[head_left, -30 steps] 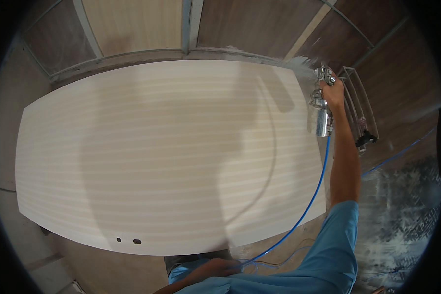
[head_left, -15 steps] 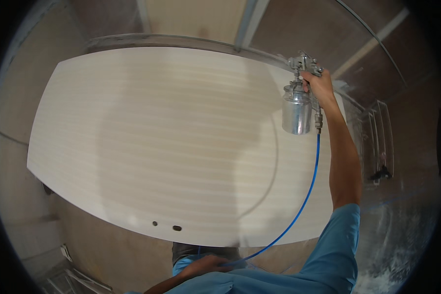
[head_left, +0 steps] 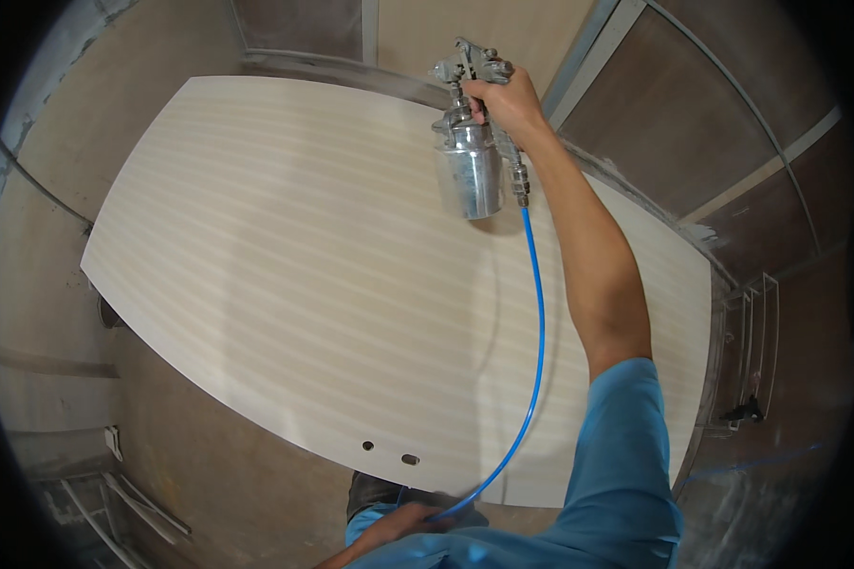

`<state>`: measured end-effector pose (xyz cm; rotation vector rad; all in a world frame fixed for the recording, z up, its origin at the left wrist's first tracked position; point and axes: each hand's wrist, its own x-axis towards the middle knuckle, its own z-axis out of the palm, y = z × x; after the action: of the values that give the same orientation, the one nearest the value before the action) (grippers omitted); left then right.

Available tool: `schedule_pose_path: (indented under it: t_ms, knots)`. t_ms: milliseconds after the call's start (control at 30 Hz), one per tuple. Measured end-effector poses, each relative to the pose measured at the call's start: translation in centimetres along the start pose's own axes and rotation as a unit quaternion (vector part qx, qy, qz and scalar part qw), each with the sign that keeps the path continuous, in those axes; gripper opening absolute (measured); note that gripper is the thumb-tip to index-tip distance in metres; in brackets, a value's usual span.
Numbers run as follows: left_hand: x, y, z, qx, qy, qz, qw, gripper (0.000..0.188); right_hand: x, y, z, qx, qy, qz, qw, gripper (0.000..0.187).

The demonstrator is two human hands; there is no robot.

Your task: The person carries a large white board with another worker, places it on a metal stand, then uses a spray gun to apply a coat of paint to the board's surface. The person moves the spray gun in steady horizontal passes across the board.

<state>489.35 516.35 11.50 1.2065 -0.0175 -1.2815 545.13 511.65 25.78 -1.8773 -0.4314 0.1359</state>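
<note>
My right hand (head_left: 512,100) is wrapped round the handle of a metal spray gun (head_left: 467,71), out over the far edge of a large pale door panel (head_left: 351,275). Below the gun hangs its silver paint cup (head_left: 473,175), upright and slightly tilted. From the fitting at the handle's base a blue air hose (head_left: 541,322) curves down toward me. Down by my waist, my left hand (head_left: 400,523) is closed on that hose; its fingers are partly hidden. Two dark holes (head_left: 389,452) pierce the panel near its front edge.
Brown wall panels with a pale frame (head_left: 617,57) rise behind the panel. A wire rack (head_left: 751,351) stands at the right, and pale rods (head_left: 142,503) lie at the lower left. Brown floor (head_left: 199,417) shows along the panel's front edge.
The spray gun and my right arm have moved left across the panel's far side, the hose swinging with them. My view has turned, so the panel now appears more slanted.
</note>
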Motion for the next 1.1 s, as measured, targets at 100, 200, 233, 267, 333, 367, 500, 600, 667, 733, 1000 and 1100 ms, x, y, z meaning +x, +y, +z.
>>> schedule_pose_path:
  t_ms: [100,200,233,267,333,367,500,600,667,733,1000,1100]
  knots:
    - [-4.4,-1.5,-6.0,-0.038,0.055,0.049,0.997,0.038,4.6,-1.2,6.7,-0.060,0.031,0.038,0.997,0.011]
    - [-7.1,-2.5,-9.7,-0.055,0.041,0.022,0.997,0.041,5.1,-2.0,8.6,-0.067,0.017,0.030,0.997,0.010]
    - [-7.0,-2.4,-9.8,-0.036,0.026,0.053,0.998,0.041,4.4,-1.8,7.6,-0.081,0.044,0.048,0.995,0.009]
    - [-6.0,-2.2,-9.0,-0.023,0.012,0.040,0.999,0.041,2.3,-1.2,4.6,-0.088,0.056,0.061,0.993,0.008]
    - [-2.7,-1.5,-7.1,0.002,-0.021,0.018,1.000,0.041,-0.7,1.3,-2.2,-0.137,0.077,0.097,0.983,0.008]
    - [-1.0,-0.9,-5.7,0.016,-0.043,0.005,0.999,0.041,-2.5,2.6,-6.3,-0.130,0.096,0.087,0.983,0.007]
    - [8.2,0.8,2.1,0.078,-0.103,-0.038,0.991,0.041,-13.4,7.4,-25.6,-0.185,0.192,0.101,0.959,0.009]
    - [12.6,1.6,7.4,0.107,-0.136,-0.056,0.983,0.042,-22.7,8.8,-37.5,-0.264,0.243,0.153,0.921,0.017]
    - [15.1,2.1,10.7,0.121,-0.152,-0.059,0.979,0.042,-28.6,10.2,-44.5,-0.292,0.292,0.170,0.895,0.018]
    - [18.2,2.5,14.7,0.132,-0.164,-0.060,0.976,0.042,-34.5,12.2,-51.2,-0.302,0.341,0.180,0.872,0.019]
    - [27.2,3.6,29.9,0.141,-0.189,-0.070,0.969,0.042,-51.7,16.7,-70.1,-0.222,0.426,0.170,0.860,0.030]
    - [29.3,4.1,35.2,0.144,-0.185,-0.076,0.969,0.042,-54.4,16.6,-73.7,-0.214,0.422,0.083,0.877,0.033]
